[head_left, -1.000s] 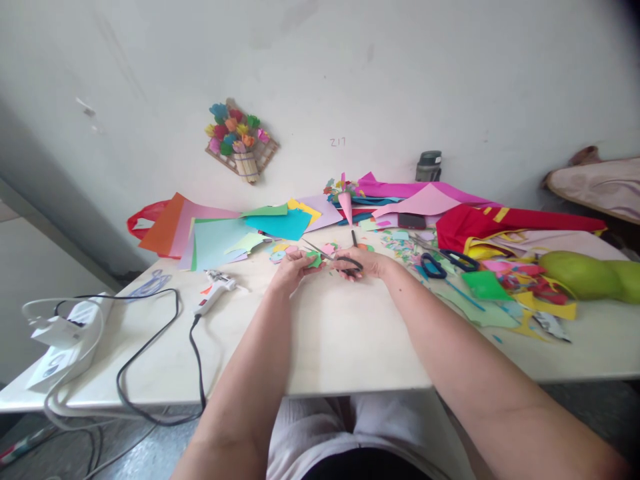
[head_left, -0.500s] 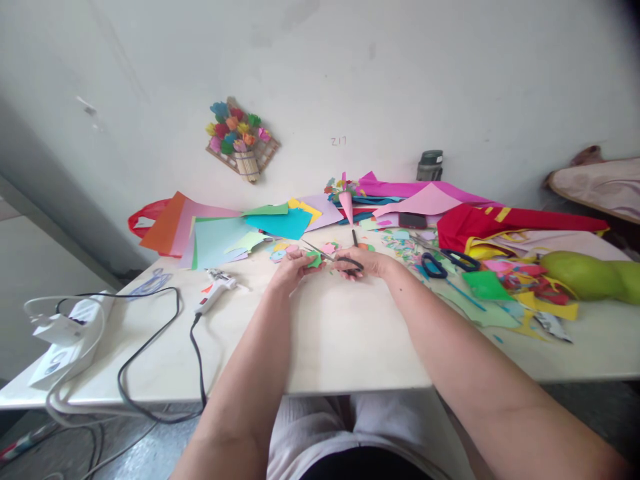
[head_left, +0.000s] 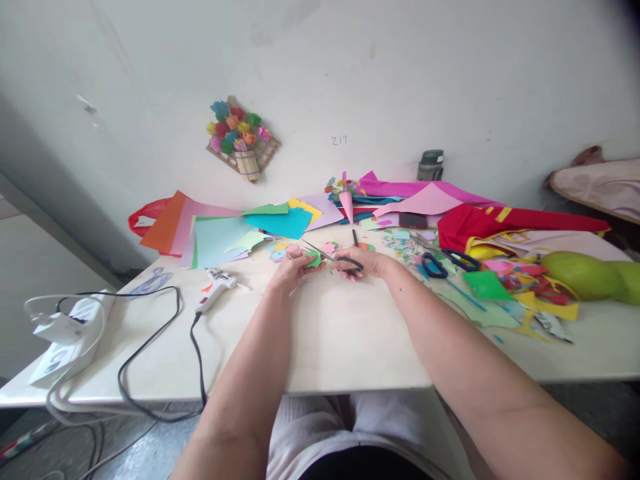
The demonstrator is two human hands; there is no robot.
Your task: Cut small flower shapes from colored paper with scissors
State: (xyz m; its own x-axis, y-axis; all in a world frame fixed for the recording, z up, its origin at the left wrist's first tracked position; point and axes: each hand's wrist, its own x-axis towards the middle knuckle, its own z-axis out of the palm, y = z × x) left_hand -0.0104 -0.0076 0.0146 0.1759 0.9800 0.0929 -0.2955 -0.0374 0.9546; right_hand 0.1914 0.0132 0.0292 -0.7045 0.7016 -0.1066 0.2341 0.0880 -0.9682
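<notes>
My left hand [head_left: 291, 269] pinches a small green paper piece [head_left: 313, 259] above the middle of the table. Just right of it, my right hand [head_left: 361, 262] is closed on the dark handles of a pair of scissors [head_left: 327, 254], whose blades point left over the green piece. Small cut paper shapes [head_left: 286, 249] in blue, yellow and pink lie behind my left hand. A black pen-like stick [head_left: 355, 237] shows behind my right hand. Beyond it is a pink paper cone [head_left: 346, 204] topped with small paper flowers.
A white glue gun [head_left: 216, 293] with its black cable lies left, near a power strip [head_left: 75, 340]. Coloured sheets [head_left: 215, 237] cover the back left. On the right are blue-handled scissors [head_left: 434, 265], paper scraps, red cloth [head_left: 465, 223] and a green bag-like object [head_left: 580, 275].
</notes>
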